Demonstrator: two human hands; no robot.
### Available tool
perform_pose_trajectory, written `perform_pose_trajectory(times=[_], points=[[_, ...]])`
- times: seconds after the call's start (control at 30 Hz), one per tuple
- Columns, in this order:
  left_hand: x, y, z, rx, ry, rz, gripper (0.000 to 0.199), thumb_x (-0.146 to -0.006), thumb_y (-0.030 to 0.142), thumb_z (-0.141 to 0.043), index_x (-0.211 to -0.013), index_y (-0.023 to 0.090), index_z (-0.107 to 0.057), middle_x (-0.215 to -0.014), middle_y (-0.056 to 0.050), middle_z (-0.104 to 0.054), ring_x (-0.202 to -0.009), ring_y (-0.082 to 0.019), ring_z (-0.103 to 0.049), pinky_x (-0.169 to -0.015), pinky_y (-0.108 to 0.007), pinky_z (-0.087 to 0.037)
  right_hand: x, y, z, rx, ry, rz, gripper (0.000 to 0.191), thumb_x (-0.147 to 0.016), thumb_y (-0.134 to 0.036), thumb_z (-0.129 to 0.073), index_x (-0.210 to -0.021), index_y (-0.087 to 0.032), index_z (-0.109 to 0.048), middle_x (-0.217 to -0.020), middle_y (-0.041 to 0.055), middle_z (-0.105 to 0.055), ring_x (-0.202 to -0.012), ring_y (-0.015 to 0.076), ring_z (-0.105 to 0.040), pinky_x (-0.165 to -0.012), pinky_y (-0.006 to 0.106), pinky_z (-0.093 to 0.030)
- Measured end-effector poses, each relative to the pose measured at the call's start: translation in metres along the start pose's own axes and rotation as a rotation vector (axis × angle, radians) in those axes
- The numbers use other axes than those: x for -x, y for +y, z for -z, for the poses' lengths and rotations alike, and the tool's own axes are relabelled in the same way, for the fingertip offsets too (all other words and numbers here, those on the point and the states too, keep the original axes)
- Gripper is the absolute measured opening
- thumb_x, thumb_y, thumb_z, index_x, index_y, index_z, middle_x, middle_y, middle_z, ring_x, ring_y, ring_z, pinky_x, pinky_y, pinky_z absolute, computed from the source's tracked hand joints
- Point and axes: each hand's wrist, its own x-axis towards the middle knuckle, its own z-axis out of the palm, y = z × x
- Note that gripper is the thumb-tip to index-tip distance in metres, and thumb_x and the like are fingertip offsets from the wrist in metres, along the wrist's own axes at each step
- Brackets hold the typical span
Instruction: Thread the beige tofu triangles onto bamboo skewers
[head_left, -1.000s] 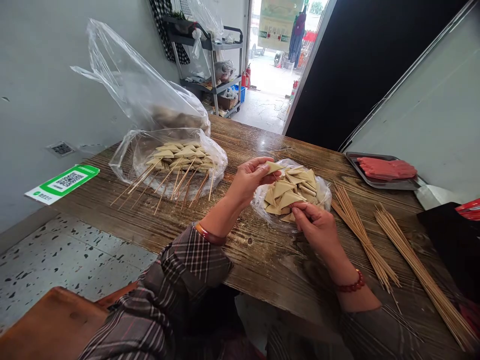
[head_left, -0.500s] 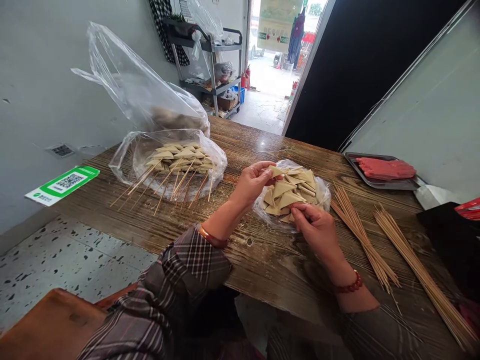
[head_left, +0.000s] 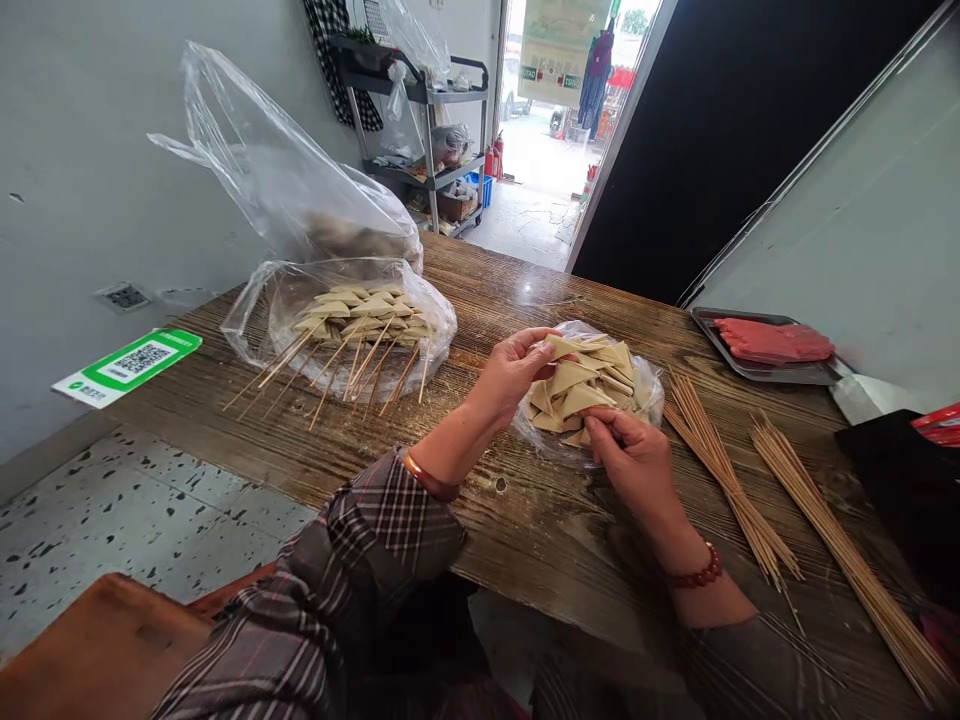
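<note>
My left hand (head_left: 523, 362) pinches a pale beige tofu sheet piece (head_left: 561, 347) between thumb and fingers at the upper left of a pile. Lower right of it, my right hand (head_left: 631, 450) has thumb and forefinger closed on the edge of another tofu sheet piece (head_left: 585, 397). Beneath both hands, the pile of folded, triangular pieces (head_left: 611, 362) lies on an opened clear plastic bag (head_left: 651, 385). To the left, skewered tofu pieces (head_left: 367, 312) rest in a second clear bag (head_left: 251, 300), their sticks pointing toward me.
Two bundles of bamboo skewers, a nearer one (head_left: 731, 475) and a farther one (head_left: 840, 540), lie right of my hands. Behind them is a dark tray (head_left: 799, 373) with a pink package (head_left: 776, 340). A tall plastic bag (head_left: 300, 180) stands back left, near a green QR card (head_left: 127, 368).
Almost nothing differs: both hands keep their pinches on the tofu sheet pieces. The whole view has shifted very slightly.
</note>
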Motion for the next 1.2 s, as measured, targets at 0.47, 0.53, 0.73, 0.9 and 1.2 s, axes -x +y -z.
perform_pose_trajectory(times=[0.47, 0.53, 0.73, 0.9, 1.2], points=[[0.0011, 0.0039, 0.0016, 0.083, -0.013, 0.105, 0.039, -0.076, 0.032, -0.079, -0.109, 0.016, -0.064, -0.088, -0.007, -0.074, -0.077, -0.014, -0.068, -0.072, -0.026, -0.05, 0.0005, 0.0035, 0.001, -0.002, 0.008, -0.021, 0.025, -0.088, -0.037, -0.059, -0.09, -0.016, -0.074, -0.052, -0.0044, -0.053, -0.048, 0.0101, -0.045, -0.049, 0.024, -0.037], [0.0012, 0.0061, 0.0012, 0.104, 0.013, 0.113, 0.038, -0.076, 0.032, -0.079, -0.108, 0.016, -0.065, -0.089, -0.005, -0.073, -0.075, -0.013, -0.067, -0.07, -0.025, -0.051, 0.0008, 0.0023, 0.0007, -0.007, 0.006, -0.015, 0.025, -0.088, -0.036, -0.06, -0.091, -0.016, -0.074, -0.053, -0.0044, -0.053, -0.048, 0.0099, -0.045, -0.049, 0.024, -0.037], [0.0028, 0.0043, -0.0028, 0.134, -0.069, 0.117, 0.034, -0.077, 0.036, -0.078, -0.1, 0.013, -0.067, -0.088, -0.009, -0.075, -0.076, -0.014, -0.067, -0.072, -0.025, -0.052, 0.0006, -0.0019, 0.0002, -0.014, -0.032, 0.018, 0.025, -0.088, -0.036, -0.059, -0.088, -0.016, -0.074, -0.055, -0.0028, -0.057, -0.047, 0.0102, -0.048, -0.049, 0.024, -0.038], [0.0043, 0.001, -0.0033, 0.141, -0.13, 0.119, 0.034, -0.078, 0.04, -0.077, -0.095, 0.011, -0.071, -0.093, -0.012, -0.075, -0.08, -0.016, -0.068, -0.075, -0.027, -0.052, -0.0004, 0.0005, 0.0005, 0.048, -0.008, 0.052, 0.023, -0.087, -0.036, -0.059, -0.087, -0.018, -0.074, -0.053, -0.0028, -0.057, -0.047, 0.0113, -0.049, -0.05, 0.024, -0.04], [0.006, 0.0005, -0.0039, 0.214, -0.149, 0.15, 0.03, -0.081, 0.038, -0.075, -0.092, 0.01, -0.073, -0.096, -0.013, -0.076, -0.083, -0.018, -0.069, -0.08, -0.029, -0.054, 0.0005, 0.0051, -0.0006, 0.081, -0.007, 0.082, 0.023, -0.089, -0.035, -0.057, -0.087, -0.018, -0.072, -0.054, -0.0033, -0.058, -0.048, 0.0112, -0.05, -0.051, 0.024, -0.042]])
